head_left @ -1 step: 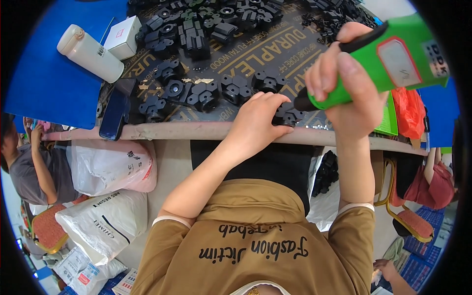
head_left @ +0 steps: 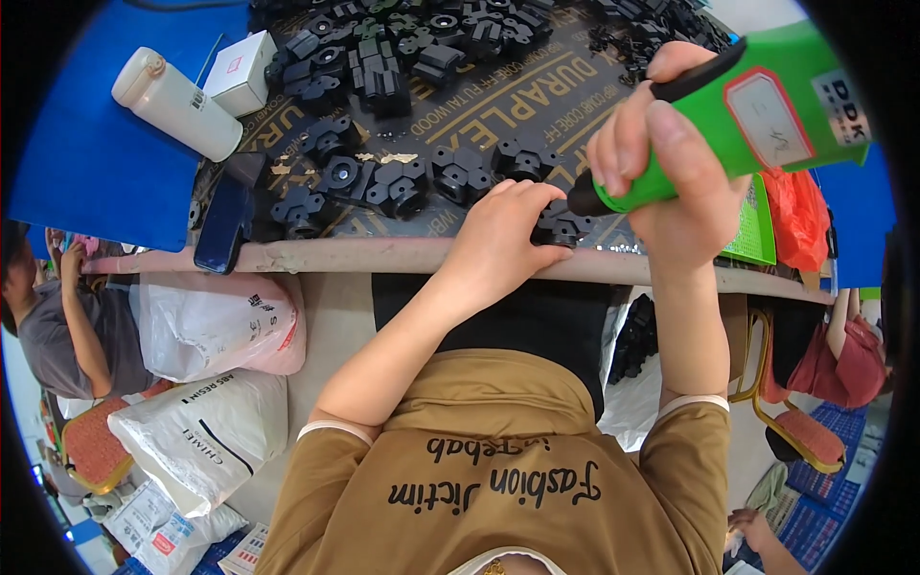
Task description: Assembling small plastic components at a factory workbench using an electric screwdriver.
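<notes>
My left hand (head_left: 508,225) rests at the table's front edge, its fingers closed around a black plastic part (head_left: 561,227). That part lies on the board and is partly hidden by my fingers. My right hand (head_left: 676,158) is wrapped around a green and black cordless drill (head_left: 767,105), held just above and to the right of the part. The drill's black end is close to my left fingers; its bit is out of sight. Similar black hexagonal parts, such as one beside my left hand (head_left: 460,174), sit in a loose row to the left.
A pile of black parts (head_left: 379,72) covers the far board. At left are a white flask (head_left: 177,105), a white box (head_left: 240,77) and a phone (head_left: 222,230). A green basket (head_left: 754,230) and red bag (head_left: 800,220) stand at right. Other people sit at both sides.
My right hand and the drill have shifted slightly left, and the drill has tilted a little. My left hand and the part under it stay put.
</notes>
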The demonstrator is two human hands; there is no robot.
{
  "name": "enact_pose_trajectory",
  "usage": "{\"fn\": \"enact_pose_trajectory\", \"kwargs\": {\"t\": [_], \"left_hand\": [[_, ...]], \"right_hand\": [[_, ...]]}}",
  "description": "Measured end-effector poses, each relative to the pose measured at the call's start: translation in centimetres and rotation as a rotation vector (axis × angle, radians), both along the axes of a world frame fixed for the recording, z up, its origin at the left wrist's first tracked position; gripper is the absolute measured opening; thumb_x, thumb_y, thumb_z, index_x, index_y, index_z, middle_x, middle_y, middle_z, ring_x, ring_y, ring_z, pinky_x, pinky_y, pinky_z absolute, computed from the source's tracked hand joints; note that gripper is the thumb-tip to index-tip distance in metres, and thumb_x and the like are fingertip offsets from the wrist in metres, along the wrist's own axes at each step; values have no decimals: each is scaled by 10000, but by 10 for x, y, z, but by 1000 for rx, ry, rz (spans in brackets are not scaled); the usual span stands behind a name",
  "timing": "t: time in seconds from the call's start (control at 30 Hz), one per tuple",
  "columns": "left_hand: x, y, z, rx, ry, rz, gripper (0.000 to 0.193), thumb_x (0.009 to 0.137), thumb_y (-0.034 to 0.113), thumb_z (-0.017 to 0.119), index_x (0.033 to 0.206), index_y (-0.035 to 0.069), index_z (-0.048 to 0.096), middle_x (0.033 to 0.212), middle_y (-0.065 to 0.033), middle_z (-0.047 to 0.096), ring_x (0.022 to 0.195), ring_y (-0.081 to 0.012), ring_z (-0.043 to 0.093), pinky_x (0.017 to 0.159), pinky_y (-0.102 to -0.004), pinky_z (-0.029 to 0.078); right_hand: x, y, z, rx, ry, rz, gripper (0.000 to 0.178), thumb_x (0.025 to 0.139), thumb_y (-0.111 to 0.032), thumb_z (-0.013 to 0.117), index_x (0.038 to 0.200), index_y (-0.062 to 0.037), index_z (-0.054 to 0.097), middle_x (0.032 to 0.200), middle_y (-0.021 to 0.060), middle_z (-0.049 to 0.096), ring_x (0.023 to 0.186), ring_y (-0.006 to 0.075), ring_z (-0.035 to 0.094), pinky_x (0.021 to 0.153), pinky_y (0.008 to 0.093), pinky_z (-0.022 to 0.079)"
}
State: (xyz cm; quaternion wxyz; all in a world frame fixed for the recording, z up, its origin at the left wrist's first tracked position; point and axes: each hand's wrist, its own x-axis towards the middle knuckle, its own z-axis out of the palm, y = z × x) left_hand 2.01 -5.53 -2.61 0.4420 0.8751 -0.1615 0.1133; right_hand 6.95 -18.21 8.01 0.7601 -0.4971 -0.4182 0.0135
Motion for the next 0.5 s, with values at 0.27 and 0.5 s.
{"fn": "enact_pose_trajectory", "kwargs": {"t": [0.27, 0.5], "left_hand": [[2, 1, -5, -36, -13, -2, 438, 630, 168, 766, 962, -16, 548, 932, -159, 575, 956, -346, 523, 823, -413, 432], [2, -1, -4, -54, -1, -6, 390, 631, 170, 765, 891, -7, 532, 892, -153, 562, 927, -347, 519, 805, -422, 429]], "right_hand": [[2, 13, -11, -63, 91, -25, 311, 837, -87, 518, 1107, 14, 403, 593, 83, 485, 470, 149, 465, 485, 286, 401], [5, 16, -12, -57, 69, 45, 282, 829, -79, 531, 1066, 12, 408, 584, 78, 486, 447, 137, 454, 447, 268, 390]]}}
